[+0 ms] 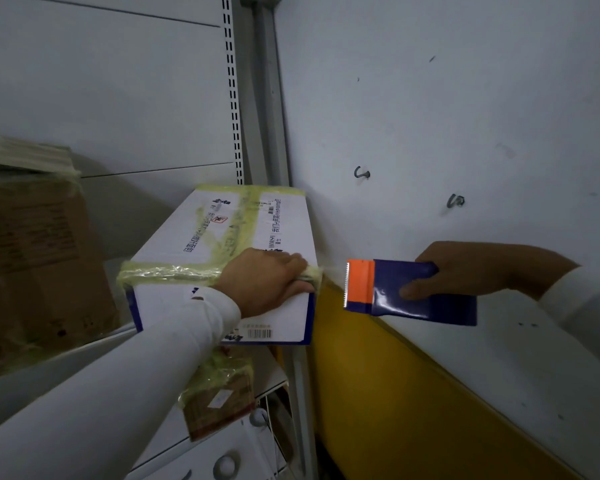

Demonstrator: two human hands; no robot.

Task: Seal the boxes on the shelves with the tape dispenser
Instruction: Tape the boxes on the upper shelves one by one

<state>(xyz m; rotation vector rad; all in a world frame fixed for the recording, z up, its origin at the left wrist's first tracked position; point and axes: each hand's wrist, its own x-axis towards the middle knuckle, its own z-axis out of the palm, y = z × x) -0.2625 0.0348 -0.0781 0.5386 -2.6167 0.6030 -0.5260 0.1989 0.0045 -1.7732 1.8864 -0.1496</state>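
Note:
A white box with blue edges and printed text [194, 237] lies on the shelf, with yellowish tape along its top seam and across its near edge. My left hand [267, 278] presses on the box's near right corner, its fingers curled over the tape end there. To the right of the box, my right hand [465, 271] holds the blue and orange tape dispenser [406, 291] in the air, toothed blade facing the box, a short gap from the corner. A thin strand of tape seems to run from that corner to the blade.
A brown cardboard box [39, 258] with tape on top stands at the left on the same shelf [66, 355]. A smaller taped brown box [219, 396] sits on the shelf below. A slotted upright post [234, 98] stands behind; a white wall with a yellow band [395, 393] is at right.

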